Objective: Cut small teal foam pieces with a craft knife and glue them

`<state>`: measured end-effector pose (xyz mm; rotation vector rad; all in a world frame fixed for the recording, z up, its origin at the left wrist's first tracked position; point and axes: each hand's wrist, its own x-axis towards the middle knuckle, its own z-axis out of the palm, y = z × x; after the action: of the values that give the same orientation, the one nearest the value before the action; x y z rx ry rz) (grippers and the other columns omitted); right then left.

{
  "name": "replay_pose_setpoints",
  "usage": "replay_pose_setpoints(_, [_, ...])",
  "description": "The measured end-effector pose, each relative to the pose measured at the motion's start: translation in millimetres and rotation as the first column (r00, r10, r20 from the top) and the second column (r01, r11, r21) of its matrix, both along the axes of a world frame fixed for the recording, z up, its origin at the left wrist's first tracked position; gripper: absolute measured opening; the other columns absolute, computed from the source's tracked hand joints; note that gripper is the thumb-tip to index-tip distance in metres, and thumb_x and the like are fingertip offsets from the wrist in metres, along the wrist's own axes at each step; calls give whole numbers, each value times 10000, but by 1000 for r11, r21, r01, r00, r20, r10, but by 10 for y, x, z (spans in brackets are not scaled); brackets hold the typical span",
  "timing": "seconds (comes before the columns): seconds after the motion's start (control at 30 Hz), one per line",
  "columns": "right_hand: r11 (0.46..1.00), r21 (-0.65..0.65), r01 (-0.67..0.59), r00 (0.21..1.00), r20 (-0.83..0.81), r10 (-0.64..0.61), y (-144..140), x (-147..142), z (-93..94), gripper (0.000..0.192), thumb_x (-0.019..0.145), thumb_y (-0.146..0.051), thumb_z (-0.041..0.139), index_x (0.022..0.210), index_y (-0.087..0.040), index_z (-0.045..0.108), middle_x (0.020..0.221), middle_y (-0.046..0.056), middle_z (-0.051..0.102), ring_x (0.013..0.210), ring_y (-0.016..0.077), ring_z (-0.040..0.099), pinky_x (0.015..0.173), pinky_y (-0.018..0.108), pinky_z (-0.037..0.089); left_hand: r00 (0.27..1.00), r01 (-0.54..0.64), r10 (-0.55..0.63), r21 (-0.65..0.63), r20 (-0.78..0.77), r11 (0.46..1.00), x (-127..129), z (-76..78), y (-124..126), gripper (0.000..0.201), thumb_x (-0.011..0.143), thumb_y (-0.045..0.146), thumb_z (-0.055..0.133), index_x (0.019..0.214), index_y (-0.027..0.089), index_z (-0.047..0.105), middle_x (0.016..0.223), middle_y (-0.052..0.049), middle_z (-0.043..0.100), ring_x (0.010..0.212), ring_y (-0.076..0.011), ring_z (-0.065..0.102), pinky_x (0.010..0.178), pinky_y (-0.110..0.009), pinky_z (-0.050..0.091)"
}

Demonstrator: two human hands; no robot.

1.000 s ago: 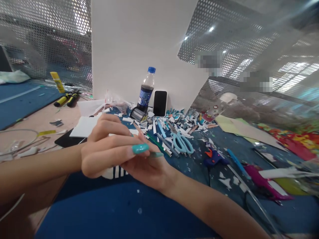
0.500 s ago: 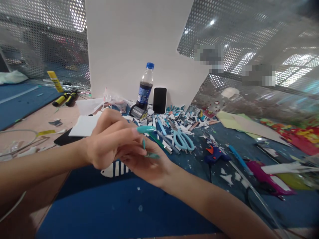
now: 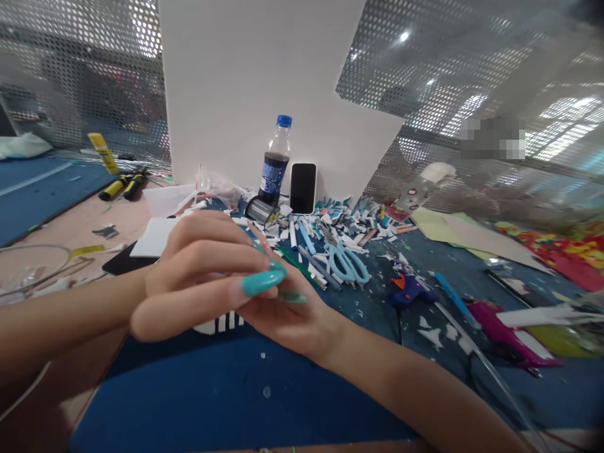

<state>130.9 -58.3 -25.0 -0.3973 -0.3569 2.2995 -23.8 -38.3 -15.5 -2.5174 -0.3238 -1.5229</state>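
Paper cut-out [image 3: 212,327], white w/ slits, lies flat on the blue cutting mat [image 3: 226,390] right under both hands. It is mostly hidden by them, and only a strip shows below the left palm.

Risks, as I judge them:
- The long teal nail [image 3: 262,281] on the left thumb presses over the right fingertips. Anything small between them could slip or get creased, since nails give poor grip.
- Hands hang low over the cut-out, so a dropped wrist or dragged forearm could crumple it or push it across the mat.
- Scissors [image 3: 349,264] and glue gun [image 3: 408,290] lie near, beyond the right hand. A blind reach that way could snag a blade or nozzle.
- Paper scraps [image 3: 349,223] are everywhere, so a dropped bit would be lost among them.

Pose: left hand [image 3: 198,277] comes in from the left, knuckles up, fingers curled, thumb stretched to the right. Right hand [image 3: 292,318] comes from lower right, palm up-ish, fingers tucked under the left ones and touching them. Both are closed in a pinch together, but what's inside, if anything, I can't tell.
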Motion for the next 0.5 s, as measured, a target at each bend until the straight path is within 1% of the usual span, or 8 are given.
replay_pose_setpoints(0.07, [999, -41, 14, 1000, 12, -13, -2, 0, 6, 257, 920, -245, 445, 685, -186, 532, 508, -75, 447, 468, 32, 432, 474, 124, 367, 999, 29, -21, 199, -40, 980, 14, 30, 33, 32, 818, 238, 581, 841, 254, 566, 902, -18, 635, 870, -166, 584, 747, -339, 517])
replay_pose_setpoints(0.1, [998, -55, 15, 1000, 10, -15, 2, 5, 1, 230, 909, -256, 471, 698, -187, 532, 518, -69, 452, 495, 40, 449, 475, 133, 368, 998, 55, -48, 236, -36, 970, 21, 44, 64, 34, 833, 230, 544, 840, 250, 571, 881, -26, 637, 836, -169, 582, 695, -344, 513])
replay_pose_setpoints(0.17, [998, -66, 7, 1000, -15, -8, 21, 20, -21, 158, 860, -239, 550, 713, -183, 528, 547, -61, 449, 531, 52, 454, 483, 149, 376, 999, 12, -20, 191, 39, 982, 42, 65, 132, 46, 850, 273, 520, 839, 263, 563, 757, -19, 620, 693, -163, 560, 587, -342, 473])
replay_pose_setpoints(0.23, [998, -55, 11, 999, -43, -14, 52, 38, -43, 129, 810, -194, 605, 715, -180, 519, 563, -61, 426, 538, 56, 435, 484, 151, 386, 995, -75, 66, 110, 78, 991, 77, 81, 177, 141, 887, 351, 456, 833, 256, 545, 685, -18, 579, 614, -156, 524, 547, -336, 433])
replay_pose_setpoints(0.27, [999, -44, 25, 998, -49, -27, 69, 47, -48, 130, 792, -171, 616, 711, -179, 515, 568, -61, 417, 532, 55, 422, 484, 150, 394, 992, -104, 99, 65, 74, 993, 99, 85, 185, 199, 901, 393, 417, 837, 247, 535, 683, -22, 567, 615, -157, 519, 552, -337, 428])
replay_pose_setpoints(0.37, [997, -16, 70, 997, -35, -71, 108, 66, -22, 167, 769, -121, 605, 672, -182, 485, 577, -60, 404, 519, 55, 407, 504, 151, 439, 994, -107, 107, -20, 7, 994, 176, 69, 165, 258, 906, 434, 380, 909, 221, 527, 768, -54, 571, 719, -185, 540, 630, -360, 459])
replay_pose_setpoints(0.43, [995, -2, 102, 995, -24, -102, 121, 76, 20, 205, 775, -111, 576, 634, -185, 448, 588, -56, 393, 524, 52, 413, 523, 141, 461, 997, -79, 79, -61, 3, 995, 222, 31, 141, 217, 894, 352, 430, 1030, 209, 519, 885, -82, 577, 837, -205, 557, 737, -385, 486])
replay_pose_setpoints(0.5, [995, 16, 95, 995, -31, -95, 122, 86, 61, 231, 806, -139, 549, 616, -186, 425, 589, -56, 365, 508, 44, 396, 501, 112, 450, 998, -18, 25, -120, 56, 993, 251, -10, 123, 364, 855, 278, 502, 1205, 192, 450, 1077, -124, 541, 1016, -232, 542, 860, -414, 495])
